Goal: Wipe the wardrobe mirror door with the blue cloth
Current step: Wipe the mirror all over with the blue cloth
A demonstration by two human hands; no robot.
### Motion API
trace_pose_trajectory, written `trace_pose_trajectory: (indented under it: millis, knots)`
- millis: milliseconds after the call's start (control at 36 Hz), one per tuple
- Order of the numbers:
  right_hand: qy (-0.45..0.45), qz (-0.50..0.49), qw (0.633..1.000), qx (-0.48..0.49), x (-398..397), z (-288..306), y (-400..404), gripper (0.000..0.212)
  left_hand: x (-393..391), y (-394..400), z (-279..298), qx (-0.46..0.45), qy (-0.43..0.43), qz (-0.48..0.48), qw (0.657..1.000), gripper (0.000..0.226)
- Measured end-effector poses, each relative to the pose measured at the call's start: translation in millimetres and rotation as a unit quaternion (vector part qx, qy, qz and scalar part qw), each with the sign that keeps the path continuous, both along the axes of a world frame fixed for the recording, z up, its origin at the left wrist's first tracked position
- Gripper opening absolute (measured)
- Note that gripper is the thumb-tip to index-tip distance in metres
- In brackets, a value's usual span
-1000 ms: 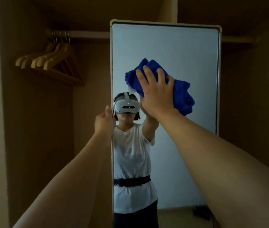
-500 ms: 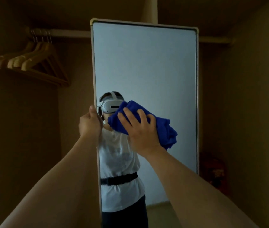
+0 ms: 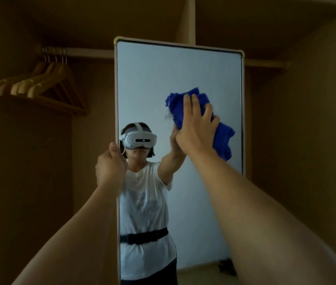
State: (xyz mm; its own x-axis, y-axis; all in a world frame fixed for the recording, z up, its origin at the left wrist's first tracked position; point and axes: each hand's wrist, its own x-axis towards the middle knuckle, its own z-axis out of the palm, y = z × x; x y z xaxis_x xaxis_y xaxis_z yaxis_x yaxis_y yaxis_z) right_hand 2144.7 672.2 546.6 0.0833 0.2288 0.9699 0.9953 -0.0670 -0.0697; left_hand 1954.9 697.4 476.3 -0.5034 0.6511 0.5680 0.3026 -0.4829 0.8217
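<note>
One cloth: the blue cloth is bunched against the glass in the right half of the mirror door, about mid-height, its lower end hanging toward the right frame edge.
Right hand: the right hand lies over the cloth with fingers stretched upward and lightly curved onto the fabric, pressing it to the glass.
Left hand: the left hand is curled round the mirror door's left edge, thumb up along the frame.
Mirror door: upright, pale-framed, reflecting the person in a white shirt with a dark belt and a headset.
Surroundings: wooden hangers hang on a rail at upper left, inside the dim brown wardrobe.
</note>
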Motion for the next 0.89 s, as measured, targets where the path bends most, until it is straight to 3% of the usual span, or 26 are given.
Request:
trace_pose_trajectory:
  millis: [167, 306, 500, 611, 889]
  knots:
    - [-0.057, 0.014, 0.998, 0.007, -16.7, -77.9, -2.7, 0.076, -0.1, 0.4, 0.5, -0.008, -0.001, 0.002, 1.0, 0.045]
    - [-0.09, 0.025, 0.995, 0.034, -1.8, -69.1, 1.0, 0.077, -0.3, 0.7, -0.7, 0.003, 0.006, -0.004, 1.0, 0.045]
    - [0.039, 0.0, 0.999, 0.0, 25.5, 17.4, 8.9, 0.083, 0.5, 0.5, -0.9, 0.01, 0.013, 0.008, 1.0, 0.048]
    - [0.08, -0.018, 0.997, -0.006, 39.3, 36.9, 13.5, 0.083, -0.5, 1.7, -1.3, 0.011, 0.014, 0.007, 1.0, 0.049]
    - [0.167, -0.038, 0.985, -0.002, 61.8, -44.7, 10.4, 0.078, 0.9, 0.6, -1.7, 0.009, 0.026, 0.03, 0.999, 0.049]
